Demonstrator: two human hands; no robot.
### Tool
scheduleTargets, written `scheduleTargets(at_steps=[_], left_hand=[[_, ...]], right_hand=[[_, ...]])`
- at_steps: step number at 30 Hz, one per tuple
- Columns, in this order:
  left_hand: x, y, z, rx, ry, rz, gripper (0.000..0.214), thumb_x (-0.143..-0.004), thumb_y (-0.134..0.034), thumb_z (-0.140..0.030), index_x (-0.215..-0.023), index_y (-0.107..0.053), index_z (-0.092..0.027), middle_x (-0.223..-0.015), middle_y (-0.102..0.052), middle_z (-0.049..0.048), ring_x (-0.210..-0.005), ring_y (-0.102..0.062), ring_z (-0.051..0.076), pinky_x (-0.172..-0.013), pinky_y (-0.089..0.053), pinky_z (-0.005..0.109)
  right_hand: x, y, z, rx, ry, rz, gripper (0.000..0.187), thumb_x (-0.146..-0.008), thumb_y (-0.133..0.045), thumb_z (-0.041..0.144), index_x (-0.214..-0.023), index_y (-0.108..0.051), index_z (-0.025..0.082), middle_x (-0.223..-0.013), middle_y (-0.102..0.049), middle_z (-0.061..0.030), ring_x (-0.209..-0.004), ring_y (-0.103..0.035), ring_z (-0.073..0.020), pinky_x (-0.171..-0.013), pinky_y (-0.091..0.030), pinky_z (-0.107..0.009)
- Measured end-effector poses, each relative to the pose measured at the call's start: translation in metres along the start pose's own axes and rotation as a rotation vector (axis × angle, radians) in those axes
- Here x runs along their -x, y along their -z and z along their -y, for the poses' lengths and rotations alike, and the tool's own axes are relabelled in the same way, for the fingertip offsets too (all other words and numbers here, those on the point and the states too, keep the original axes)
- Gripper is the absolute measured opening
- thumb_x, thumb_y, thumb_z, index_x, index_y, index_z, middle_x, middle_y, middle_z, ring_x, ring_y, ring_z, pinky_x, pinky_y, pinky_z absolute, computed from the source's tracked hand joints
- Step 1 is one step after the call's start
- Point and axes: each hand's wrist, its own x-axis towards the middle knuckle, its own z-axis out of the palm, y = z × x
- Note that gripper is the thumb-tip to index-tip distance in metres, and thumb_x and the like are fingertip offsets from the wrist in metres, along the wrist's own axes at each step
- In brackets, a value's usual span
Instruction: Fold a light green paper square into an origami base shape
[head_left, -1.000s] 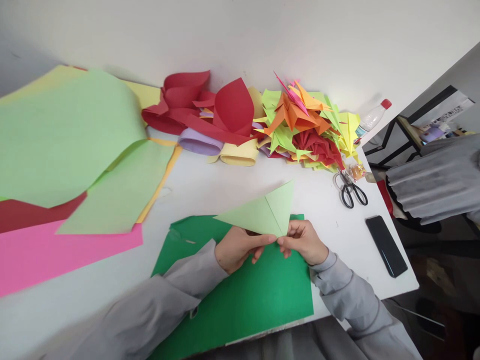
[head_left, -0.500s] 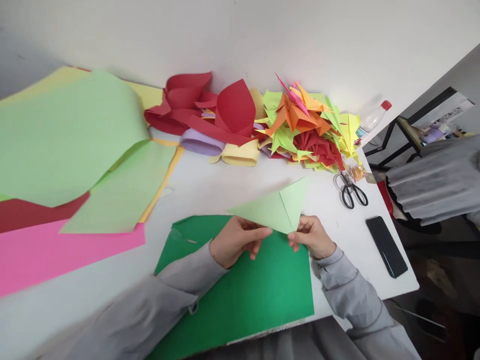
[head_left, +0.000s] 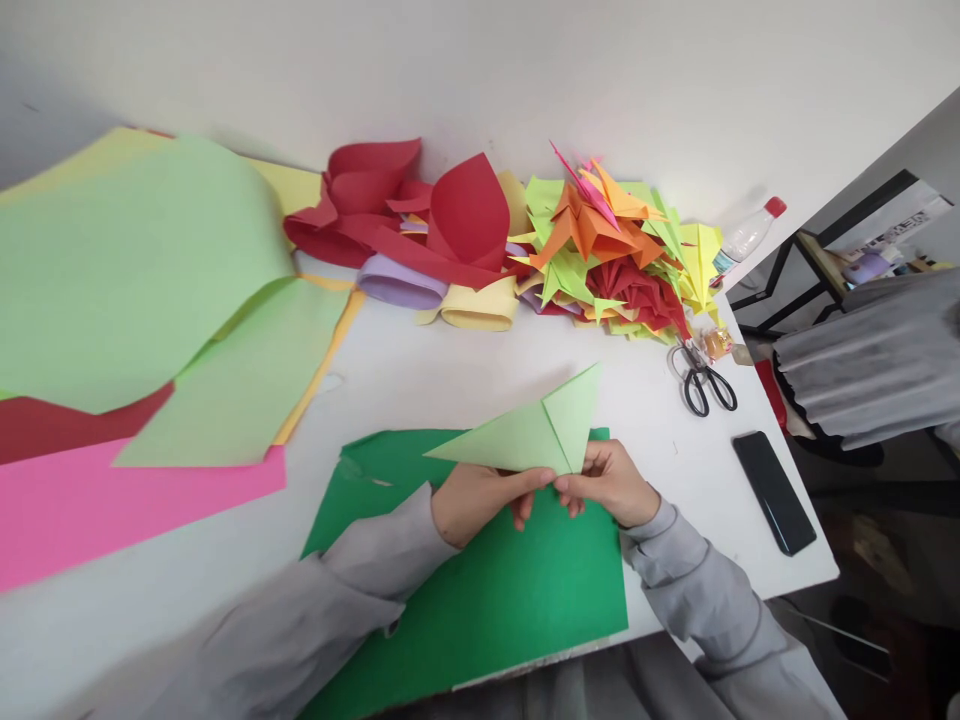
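A light green folded paper [head_left: 517, 432], pointed at its left end with a crease line near the right, is held up above the dark green sheet [head_left: 517, 580]. My left hand [head_left: 491, 497] pinches its lower edge between thumb and fingers. Close beside it, my right hand [head_left: 611, 482] grips the same paper near its lower right corner. The two thumbs nearly meet on the front of the paper. Fingers behind the paper are partly hidden.
Large coloured sheets [head_left: 127, 280] lie at the left. Curled red paper [head_left: 469, 215] and a heap of folded paper shapes [head_left: 600, 240] line the wall. Scissors [head_left: 705, 385], a black phone [head_left: 774, 492] and a bottle [head_left: 750, 235] are at the right.
The folded paper has shifted slightly left and down and tilted. My left hand has slid right along its lower edge and my right hand left, bringing the thumbs closer together.
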Motion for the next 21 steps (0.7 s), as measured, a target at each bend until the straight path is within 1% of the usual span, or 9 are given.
scheduleTargets(at_steps=[3, 8, 12, 15, 18, 21], left_hand=[[0.0001, 0.0009, 0.0005, -0.026, -0.009, -0.025, 0.041, -0.068, -0.066, -0.043, -0.039, -0.052, -0.018, -0.033, -0.049, -0.0026, -0.033, -0.046, 0.011, -0.045, -0.044, 0.024], [-0.0005, 0.0030, -0.0005, -0.081, -0.029, -0.052, 0.046, -0.070, -0.064, -0.045, -0.035, -0.049, -0.019, -0.033, -0.048, -0.0028, -0.035, -0.046, 0.011, -0.051, -0.045, 0.025], [0.0000, 0.0031, -0.0036, -0.115, -0.033, -0.063, 0.048, -0.070, -0.063, -0.046, -0.033, -0.048, -0.020, -0.032, -0.047, -0.0028, -0.035, -0.047, 0.011, -0.054, -0.047, 0.025], [0.0000, 0.0031, -0.0045, -0.137, -0.028, -0.087, 0.048, -0.068, -0.064, -0.046, -0.033, -0.047, -0.020, -0.031, -0.047, -0.0029, -0.034, -0.046, 0.011, -0.053, -0.046, 0.025], [-0.0004, 0.0037, -0.0044, -0.125, -0.016, -0.089, 0.045, -0.066, -0.066, -0.047, -0.035, -0.048, -0.020, -0.031, -0.046, -0.0034, -0.033, -0.045, 0.011, -0.048, -0.045, 0.025], [-0.0006, 0.0040, -0.0045, -0.135, 0.007, -0.041, 0.045, -0.068, -0.063, -0.049, -0.037, -0.048, -0.020, -0.034, -0.047, -0.0031, -0.035, -0.047, 0.012, -0.050, -0.046, 0.026]], right_hand=[[-0.0001, -0.0010, 0.0001, 0.044, -0.015, -0.025, 0.037, -0.062, -0.079, 0.045, -0.071, -0.063, 0.012, -0.052, -0.062, 0.0018, -0.039, -0.056, -0.0078, -0.037, -0.044, -0.017], [-0.0012, -0.0019, -0.0008, 0.115, -0.007, -0.109, 0.042, -0.060, -0.078, 0.048, -0.059, -0.051, 0.016, -0.046, -0.057, 0.0046, -0.036, -0.050, -0.0060, -0.034, -0.039, -0.016], [-0.0013, -0.0019, -0.0008, 0.140, 0.013, -0.144, 0.045, -0.056, -0.081, 0.047, -0.055, -0.047, 0.017, -0.042, -0.052, 0.0073, -0.032, -0.042, -0.0038, -0.032, -0.032, -0.015], [-0.0007, -0.0015, 0.0007, 0.148, 0.016, -0.159, 0.047, -0.053, -0.083, 0.046, -0.053, -0.045, 0.018, -0.039, -0.049, 0.0083, -0.030, -0.038, -0.0030, -0.031, -0.027, -0.016], [-0.0006, -0.0014, 0.0035, 0.128, 0.010, -0.168, 0.047, -0.053, -0.083, 0.046, -0.052, -0.045, 0.018, -0.039, -0.051, 0.0077, -0.031, -0.040, -0.0036, -0.031, -0.029, -0.016], [-0.0009, -0.0018, 0.0064, 0.104, 0.027, -0.166, 0.044, -0.056, -0.082, 0.047, -0.054, -0.051, 0.016, -0.046, -0.058, 0.0042, -0.035, -0.049, -0.0057, -0.035, -0.037, -0.016]])
